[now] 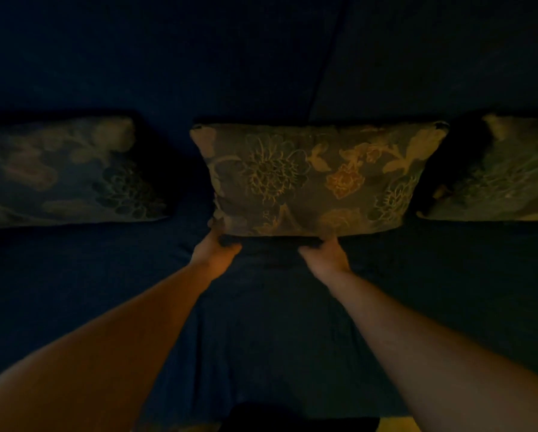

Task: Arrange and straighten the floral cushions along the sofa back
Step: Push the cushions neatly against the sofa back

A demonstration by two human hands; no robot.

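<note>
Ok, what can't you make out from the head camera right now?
- Fingertips of left hand and right hand: tucked under the middle cushion, grip unclear.
- Left cushion and right cushion: cut off by frame edges.
- Sofa back: too dark for detail.

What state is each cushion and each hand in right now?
Middle cushion: upright against the sofa back, gripped at its bottom edge.
Left cushion: leaning back, untouched.
Right cushion: leaning back, untouched, partly out of frame.
Left hand: holding the middle cushion's lower left corner.
Right hand: holding its bottom edge.
</note>
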